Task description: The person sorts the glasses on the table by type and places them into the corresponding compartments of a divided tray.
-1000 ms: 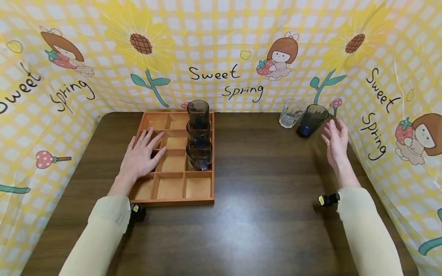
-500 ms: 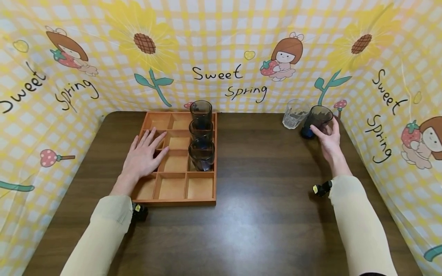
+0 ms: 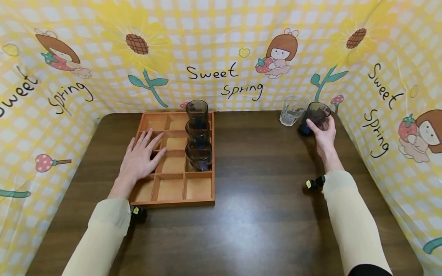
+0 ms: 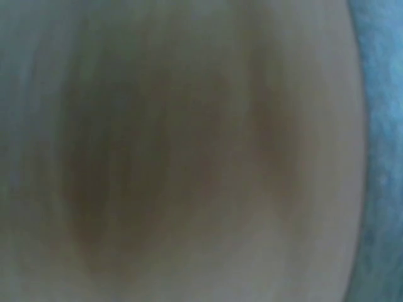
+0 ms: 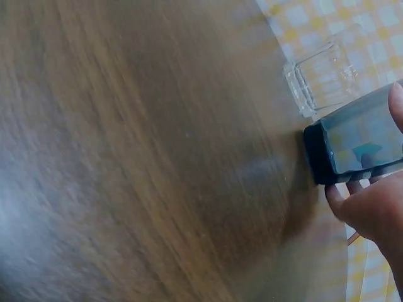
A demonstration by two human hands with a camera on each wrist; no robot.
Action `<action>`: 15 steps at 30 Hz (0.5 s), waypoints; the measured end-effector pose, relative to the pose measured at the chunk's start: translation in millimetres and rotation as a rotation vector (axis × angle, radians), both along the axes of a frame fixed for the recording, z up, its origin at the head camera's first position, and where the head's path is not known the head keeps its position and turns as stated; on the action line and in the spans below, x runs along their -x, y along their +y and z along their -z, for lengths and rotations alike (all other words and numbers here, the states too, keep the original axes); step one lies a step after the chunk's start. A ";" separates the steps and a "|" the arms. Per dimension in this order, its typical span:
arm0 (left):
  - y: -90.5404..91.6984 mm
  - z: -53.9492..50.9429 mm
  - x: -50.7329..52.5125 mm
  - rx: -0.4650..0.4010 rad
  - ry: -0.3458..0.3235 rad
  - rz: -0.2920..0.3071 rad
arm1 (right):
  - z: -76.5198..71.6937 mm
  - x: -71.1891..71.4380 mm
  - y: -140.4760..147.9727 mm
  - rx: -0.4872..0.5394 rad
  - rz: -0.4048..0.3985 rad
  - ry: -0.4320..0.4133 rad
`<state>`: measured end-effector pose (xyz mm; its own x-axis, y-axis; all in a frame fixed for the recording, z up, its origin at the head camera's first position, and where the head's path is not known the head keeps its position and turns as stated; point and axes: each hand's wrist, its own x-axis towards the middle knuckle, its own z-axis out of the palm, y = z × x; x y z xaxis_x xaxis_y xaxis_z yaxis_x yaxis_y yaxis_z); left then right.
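Right hand (image 3: 325, 137) curls round a dark glass (image 3: 313, 114), thumb on the near side and fingers round the far side, near the worktop's (image 3: 259, 172) far right corner. "Sweet Spring" reads in black script on the back of the checked cloth (image 3: 207, 42), and the same words repeat on its left and right sides, where the left "Sweet" is clipped by the picture's edge.

Left hand (image 3: 138, 159) lies palm down with its fingers straight and spread apart, resting on the left side of a wooden tray (image 3: 172, 203) and gripping nothing. Three more dark glasses stand in the tray's right column: a far glass (image 3: 197, 108), a middle glass (image 3: 197, 131) and a near glass (image 3: 198, 153), one in each of the three back rows, each partly covering the one behind. A clear glass (image 3: 289, 114) stands just beside the held one, on its left; whether they touch cannot be told.

Fingers behind the held glass are mostly hidden, and in the right wrist view its rim is cut off. Whether its base rests on the worktop is hard to make out. The left wrist view is only a blur
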<state>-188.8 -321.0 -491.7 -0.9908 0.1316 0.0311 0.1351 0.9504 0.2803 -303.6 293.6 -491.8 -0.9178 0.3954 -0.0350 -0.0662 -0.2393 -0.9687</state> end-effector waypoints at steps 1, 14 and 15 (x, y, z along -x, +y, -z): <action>-0.1 0.0 -0.2 -0.001 -0.001 -0.001 | -0.2 -1.9 0.1 0.021 0.006 -0.007; -0.4 -1.2 2.3 0.005 -0.005 0.020 | -17.1 -33.6 7.4 0.288 -0.080 -0.131; -0.2 -0.9 2.7 0.004 -0.007 0.021 | -19.2 -36.5 6.7 0.299 -0.098 -0.138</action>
